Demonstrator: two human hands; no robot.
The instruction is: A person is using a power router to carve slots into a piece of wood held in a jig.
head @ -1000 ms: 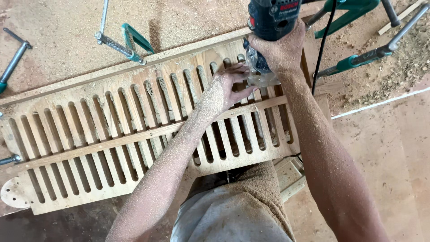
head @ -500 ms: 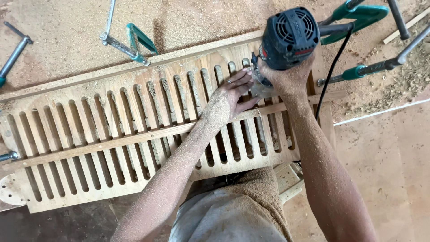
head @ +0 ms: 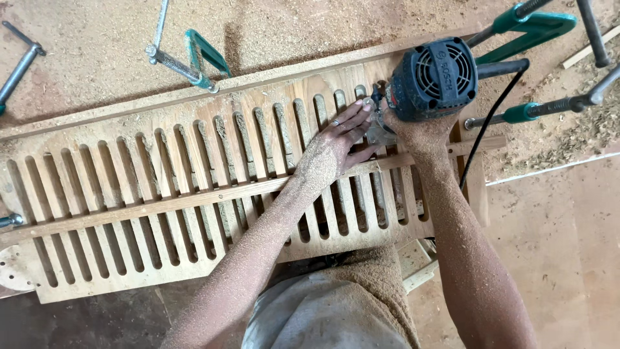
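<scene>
On the sawdust-strewn workbench (head: 77, 84), head view, 1 item in hand: a long slotted wooden template (head: 194, 194) lying across the bench from left to right, with many parallel slots running near to far and a thin wooden batten (head: 161, 208) laid lengthwise over it.

Tool: a blue-grey trim router (head: 431, 77), upright, at the far right end of the template, its black cord (head: 491, 123) trailing to the near right.

Right hand (head: 413, 132): wrapped around the router's lower body from the near side; the fingers are mostly hidden behind the tool, so how tightly they close cannot be told for certain, though the tool appears held.

Left hand (head: 336, 145): laid flat on the template just left of the router, fingers stretched out and close together, tips touching the router base; a ring shows on 1 finger.

Fixings: a green C-clamp (head: 194, 61) at the far edge, mid-left; green bar clamps (head: 536, 26) at the far right; another clamp handle (head: 22, 61) at the far left.

State of work, as judged: the far slots from the middle up to the router show dusty cut wood beneath, suggesting they are routed; the few slots under and right of the router look unfinished. Whether the left-hand slots are cut cannot be told.

Both forearms and the person's lap are coated in sawdust.
</scene>
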